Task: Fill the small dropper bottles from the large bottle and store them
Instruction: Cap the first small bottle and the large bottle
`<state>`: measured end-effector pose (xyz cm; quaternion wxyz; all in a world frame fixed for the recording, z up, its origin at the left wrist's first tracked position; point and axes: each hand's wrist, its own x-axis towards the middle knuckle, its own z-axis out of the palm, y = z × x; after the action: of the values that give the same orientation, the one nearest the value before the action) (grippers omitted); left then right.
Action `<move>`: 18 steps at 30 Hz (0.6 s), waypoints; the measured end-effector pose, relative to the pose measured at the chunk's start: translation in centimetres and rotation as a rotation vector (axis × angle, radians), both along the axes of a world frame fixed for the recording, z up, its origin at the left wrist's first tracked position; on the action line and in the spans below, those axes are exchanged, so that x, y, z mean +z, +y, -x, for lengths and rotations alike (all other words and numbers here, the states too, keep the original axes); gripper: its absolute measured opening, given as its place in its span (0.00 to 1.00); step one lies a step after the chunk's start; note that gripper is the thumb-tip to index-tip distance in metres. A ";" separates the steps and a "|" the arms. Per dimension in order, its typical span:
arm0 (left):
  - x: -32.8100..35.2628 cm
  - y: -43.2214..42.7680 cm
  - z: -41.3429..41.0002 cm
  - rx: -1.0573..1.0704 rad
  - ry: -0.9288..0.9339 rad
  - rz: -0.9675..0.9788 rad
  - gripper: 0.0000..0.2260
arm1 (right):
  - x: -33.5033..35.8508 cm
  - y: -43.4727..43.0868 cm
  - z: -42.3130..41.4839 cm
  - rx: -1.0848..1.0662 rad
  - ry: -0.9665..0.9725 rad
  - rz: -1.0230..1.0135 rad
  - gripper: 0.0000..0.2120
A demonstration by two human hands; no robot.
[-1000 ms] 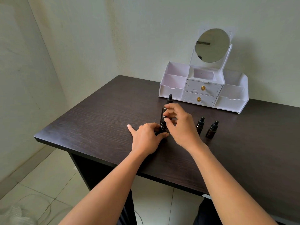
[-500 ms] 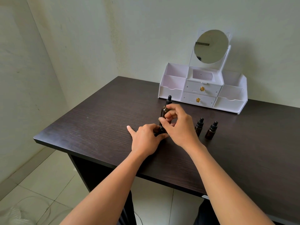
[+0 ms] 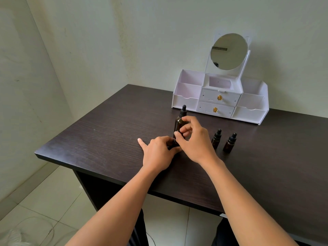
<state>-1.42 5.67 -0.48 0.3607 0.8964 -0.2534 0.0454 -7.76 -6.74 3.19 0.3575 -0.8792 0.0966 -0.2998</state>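
Head camera looks forward and down, close over the table [image 3: 106, 139].

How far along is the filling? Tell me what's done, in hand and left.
Done: nothing visible; the large bottle is still capped and the organizer shows no bottles. In hand: the left hand grips one small bottle while the right hand pinches its cap. Left: two more small bottles stand capped at right; filling and storing all three.
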 end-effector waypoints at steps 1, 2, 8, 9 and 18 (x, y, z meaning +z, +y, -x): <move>0.0 0.0 0.0 -0.001 0.001 -0.003 0.12 | 0.2 -0.1 -0.1 0.027 0.007 -0.001 0.24; 0.0 0.0 -0.1 -0.003 0.003 -0.005 0.12 | 0.4 -0.2 -0.1 0.056 0.032 0.005 0.25; -0.1 0.0 0.0 -0.002 0.004 -0.005 0.12 | 0.0 -0.3 0.0 0.043 0.098 0.029 0.26; 0.0 0.0 0.1 -0.002 0.004 -0.004 0.12 | -0.2 -0.2 0.0 0.016 0.084 0.034 0.27; 0.0 0.0 0.0 -0.003 0.017 -0.002 0.11 | 0.6 -0.3 -0.3 0.102 0.130 0.039 0.25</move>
<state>-1.43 5.66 -0.50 0.3619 0.8968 -0.2520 0.0371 -7.50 -7.08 3.80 0.3482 -0.9073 0.0691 -0.2253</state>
